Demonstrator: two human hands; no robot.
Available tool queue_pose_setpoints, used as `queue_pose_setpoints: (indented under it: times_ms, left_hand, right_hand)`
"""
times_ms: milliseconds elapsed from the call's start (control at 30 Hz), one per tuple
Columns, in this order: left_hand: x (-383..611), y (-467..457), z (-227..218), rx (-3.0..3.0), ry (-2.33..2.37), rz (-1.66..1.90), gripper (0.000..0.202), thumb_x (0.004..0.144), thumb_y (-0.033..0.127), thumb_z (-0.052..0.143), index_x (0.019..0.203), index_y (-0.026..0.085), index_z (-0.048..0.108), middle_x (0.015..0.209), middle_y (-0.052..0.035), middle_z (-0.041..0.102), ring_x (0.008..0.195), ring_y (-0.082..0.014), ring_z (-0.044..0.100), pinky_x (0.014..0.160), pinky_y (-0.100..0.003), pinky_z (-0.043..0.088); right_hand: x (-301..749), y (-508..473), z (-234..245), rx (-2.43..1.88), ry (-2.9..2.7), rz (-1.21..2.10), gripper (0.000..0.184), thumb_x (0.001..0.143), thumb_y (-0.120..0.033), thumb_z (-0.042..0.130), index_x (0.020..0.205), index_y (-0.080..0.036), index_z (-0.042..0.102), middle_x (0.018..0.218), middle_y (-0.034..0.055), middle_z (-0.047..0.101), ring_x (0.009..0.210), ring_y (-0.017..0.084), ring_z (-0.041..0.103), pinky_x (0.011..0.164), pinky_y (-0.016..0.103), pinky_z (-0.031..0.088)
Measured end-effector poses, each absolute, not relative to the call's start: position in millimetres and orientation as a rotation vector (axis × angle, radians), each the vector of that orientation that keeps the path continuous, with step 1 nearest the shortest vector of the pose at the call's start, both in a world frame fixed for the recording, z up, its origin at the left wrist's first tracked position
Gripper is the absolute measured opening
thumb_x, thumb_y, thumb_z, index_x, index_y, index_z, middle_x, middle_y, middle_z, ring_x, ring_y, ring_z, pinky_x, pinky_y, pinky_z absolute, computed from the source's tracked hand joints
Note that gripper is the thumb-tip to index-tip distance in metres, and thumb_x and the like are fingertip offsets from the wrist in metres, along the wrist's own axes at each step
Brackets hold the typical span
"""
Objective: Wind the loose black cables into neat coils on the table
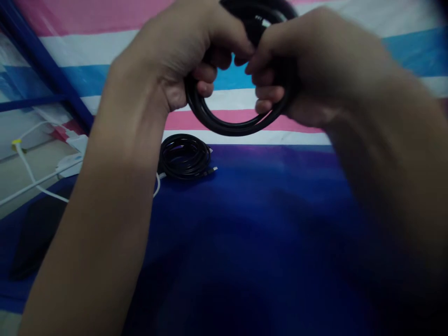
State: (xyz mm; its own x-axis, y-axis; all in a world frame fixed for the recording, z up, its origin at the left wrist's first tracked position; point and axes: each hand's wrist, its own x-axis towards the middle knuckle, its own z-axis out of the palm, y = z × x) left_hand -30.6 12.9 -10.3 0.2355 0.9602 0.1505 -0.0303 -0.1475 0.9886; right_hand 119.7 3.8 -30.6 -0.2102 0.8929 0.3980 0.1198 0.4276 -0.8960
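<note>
A black cable [238,128], wound into a round coil, is held up off the blue surface near the top of the view. My left hand [210,44] is closed round the coil's left side, its thumb at the upper middle. On the other side my right hand [290,60] grips the coil, with thumb and fingertips close to the left thumb. A pale part, perhaps a plug or a label, shows above the thumbs, too blurred to name. Beyond my left forearm a second coiled black cable [185,156] lies on the surface, one plug end pointing right.
The blue surface [238,224] runs up to a striped pink, white and blue sheet [227,100]. At left are a blue metal frame [45,60], a white cable [38,184], a white plug or adapter [70,161] and a dark flat object [38,233].
</note>
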Motion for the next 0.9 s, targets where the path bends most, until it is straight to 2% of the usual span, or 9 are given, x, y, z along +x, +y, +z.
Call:
queue_pose_setpoints:
  times_ms: [100,200,333,400,467,533,633,700,900]
  left_hand:
    - [-46,26,-23,1.592,1.006,1.186,0.026,0.056,0.005,0.064,0.060,0.015,0.040,0.041,0.0081,0.031,0.034,0.0018,0.019,0.032,-0.015,0.010]
    - [-72,42,-47,1.516,1.172,1.160,0.020,0.061,0.011,0.060,0.066,0.016,0.042,0.047,0.0066,0.039,0.035,0.0019,0.025,0.033,-0.014,0.016]
    - [-104,56,-82,1.449,1.330,1.130,0.012,0.065,0.016,0.055,0.066,0.015,0.043,0.048,0.0046,0.037,0.038,0.0016,0.024,0.036,-0.015,0.019]
    - [-111,55,-95,1.473,1.388,1.130,0.010,0.068,0.021,0.055,0.069,0.014,0.048,0.051,0.0015,0.043,0.041,0.0000,0.030,0.039,-0.016,0.026]
    - [-114,51,-104,1.541,1.432,1.140,0.019,0.072,0.030,0.056,0.080,0.014,0.055,0.063,-0.0038,0.056,0.050,-0.0036,0.044,0.045,-0.018,0.036]
    - [-116,44,-111,1.644,1.465,1.161,0.034,0.074,0.042,0.056,0.096,0.016,0.058,0.089,-0.0078,0.065,0.070,-0.0094,0.057,0.056,-0.021,0.045]
    - [-120,34,-120,1.814,1.548,1.234,0.043,0.078,0.049,0.051,0.111,0.021,0.055,0.118,-0.0070,0.059,0.101,-0.0151,0.057,0.080,-0.028,0.050]
    - [-123,29,-125,1.920,1.624,1.252,0.040,0.078,0.044,0.052,0.111,0.021,0.054,0.120,-0.0062,0.057,0.108,-0.0160,0.054,0.093,-0.033,0.047]
    - [-115,24,-140,2.188,1.818,1.044,0.032,0.078,0.034,0.050,0.106,0.019,0.056,0.118,-0.0083,0.057,0.113,-0.0232,0.051,0.104,-0.045,0.039]
  right_hand:
    - [100,17,-51,-0.867,-1.570,1.033,0.014,0.067,-0.014,0.050,0.078,-0.013,0.043,0.061,-0.0026,0.041,0.043,0.003,0.041,0.044,0.022,0.036]
    - [77,37,-81,-0.894,-1.549,1.067,0.027,0.068,-0.015,0.051,0.093,-0.015,0.039,0.070,-0.0015,0.045,0.051,0.006,0.050,0.049,0.024,0.042]
    - [48,59,-115,-0.952,-1.645,1.120,0.032,0.071,-0.017,0.051,0.102,-0.015,0.043,0.081,0.0036,0.052,0.060,0.007,0.052,0.050,0.022,0.041]
    - [39,68,-125,-0.972,-1.690,1.131,0.030,0.073,-0.016,0.049,0.103,-0.015,0.043,0.085,0.0058,0.054,0.061,0.007,0.051,0.051,0.022,0.040]
    - [40,75,-130,-1.014,-1.710,1.108,0.027,0.078,-0.017,0.045,0.105,-0.014,0.043,0.085,0.0064,0.054,0.060,0.006,0.048,0.051,0.021,0.040]
    - [57,84,-134,-1.068,-1.713,1.054,0.027,0.085,-0.021,0.042,0.111,-0.013,0.041,0.084,0.0052,0.053,0.060,0.003,0.045,0.052,0.018,0.040]
    - [113,94,-142,-1.152,-1.722,0.968,0.039,0.090,-0.038,0.044,0.116,-0.009,0.044,0.085,0.0033,0.051,0.068,0.000,0.046,0.060,0.013,0.043]
    - [163,95,-153,-1.211,-1.745,0.912,0.039,0.090,-0.040,0.044,0.111,-0.009,0.049,0.087,0.0039,0.053,0.072,0.001,0.049,0.064,0.014,0.046]
    - [279,72,-198,-1.410,-1.855,0.613,0.039,0.090,-0.042,0.042,0.106,-0.008,0.054,0.091,0.0053,0.056,0.081,0.003,0.053,0.074,0.019,0.050]
